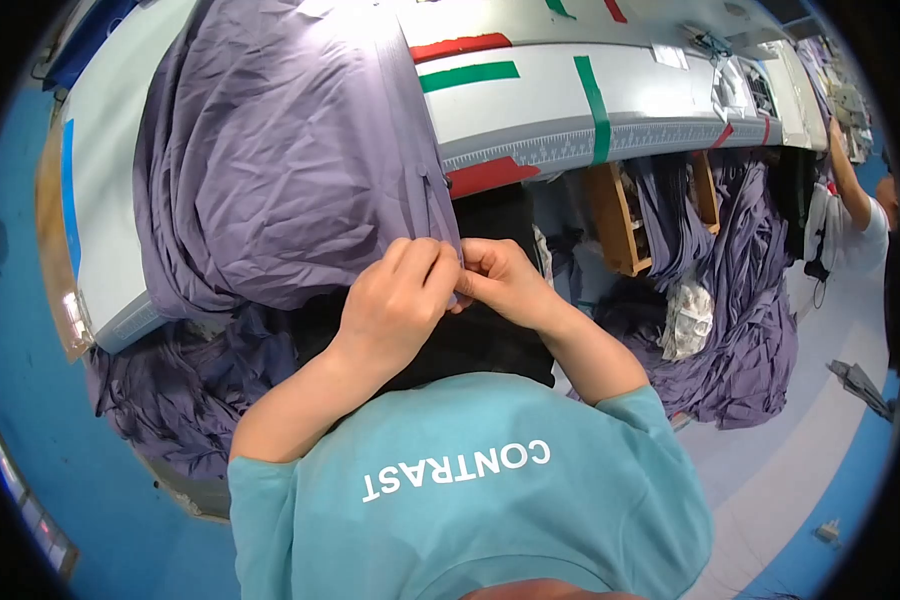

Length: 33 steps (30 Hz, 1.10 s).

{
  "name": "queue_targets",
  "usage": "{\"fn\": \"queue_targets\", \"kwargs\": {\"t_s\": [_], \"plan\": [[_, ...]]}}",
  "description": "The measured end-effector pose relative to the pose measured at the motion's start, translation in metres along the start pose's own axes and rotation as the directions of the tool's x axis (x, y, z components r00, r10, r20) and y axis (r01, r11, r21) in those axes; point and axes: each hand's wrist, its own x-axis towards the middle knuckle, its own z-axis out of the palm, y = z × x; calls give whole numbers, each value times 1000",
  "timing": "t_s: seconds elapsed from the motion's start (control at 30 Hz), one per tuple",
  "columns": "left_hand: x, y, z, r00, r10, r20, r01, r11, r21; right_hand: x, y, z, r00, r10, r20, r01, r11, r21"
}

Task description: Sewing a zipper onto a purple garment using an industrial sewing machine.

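Observation:
A large piece of crumpled purple fabric (280, 150) covers the left part of the white worktable and hangs over its front edge. At the fabric's right-hand edge my left hand (402, 292) pinches the cloth, fingers curled and back of the hand upward. My right hand (505, 282) meets it there, thumb and fingers closed on the same edge. Both hands touch or nearly touch each other. The exact bit of cloth between the fingertips is mostly hidden by the fingers. A narrow folded or stitched strip runs along this edge above my hands.
The white worktable (550, 85) has a ruler strip (660, 134) along its front and red and green tape. More purple fabric (750, 310) hangs at right beside a wooden frame (615, 225); another heap (190, 390) lies lower left. A person (855, 215) stands at far right.

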Motion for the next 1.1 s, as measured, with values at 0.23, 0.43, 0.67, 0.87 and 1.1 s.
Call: {"fn": "queue_targets", "kwargs": {"t_s": [0.23, 0.43, 0.67, 0.87, 1.1], "plan": [[-26, 0, 14, 994, 39, -101, -37, 999, 20, -9, 6, 2, 997, 2, -77, -15, 986, -165], [-22, 5, 21, 991, 65, -116, -65, 998, 7, -14, 11, 2, 995, -76, -59, 65, 985, -162], [-25, 11, 3, 990, -3, -138, 3, 1000, 0, -18, 9, 1, 999, -29, -41, 22, 988, -155], [-23, 10, 13, 994, 8, -105, -21, 992, -125, -18, 11, 1, 995, -85, -44, 75, 979, -191], [-30, 6, 22, 986, 105, -130, -107, 994, -6, -20, 12, -3, 995, -100, 1, 97, 962, -254]]}}
